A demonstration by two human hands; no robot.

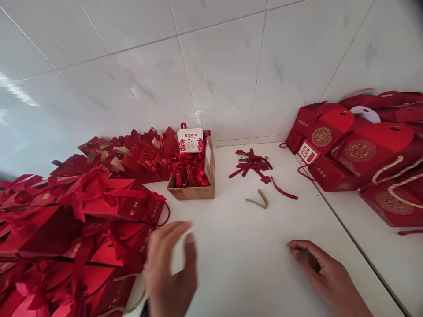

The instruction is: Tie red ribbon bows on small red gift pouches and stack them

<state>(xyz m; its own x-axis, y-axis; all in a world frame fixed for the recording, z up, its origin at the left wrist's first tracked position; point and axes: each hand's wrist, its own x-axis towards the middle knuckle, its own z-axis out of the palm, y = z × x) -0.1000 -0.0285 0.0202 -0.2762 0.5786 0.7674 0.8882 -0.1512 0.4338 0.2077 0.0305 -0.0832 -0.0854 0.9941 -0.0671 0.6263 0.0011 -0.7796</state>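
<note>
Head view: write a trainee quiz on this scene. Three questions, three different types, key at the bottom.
1. Multiple choice: which hand is nearer the cardboard box?
A. The right hand
B. The left hand

2. True or false: the right hand is touching the cardboard box.

3. Fill in the blank: on the white table, the bent strap lying in front of the pile of dark red straps is ____ in colour.

Key:
1. B
2. False; the right hand is well apart from it, with bare tabletop between.
3. tan
</note>
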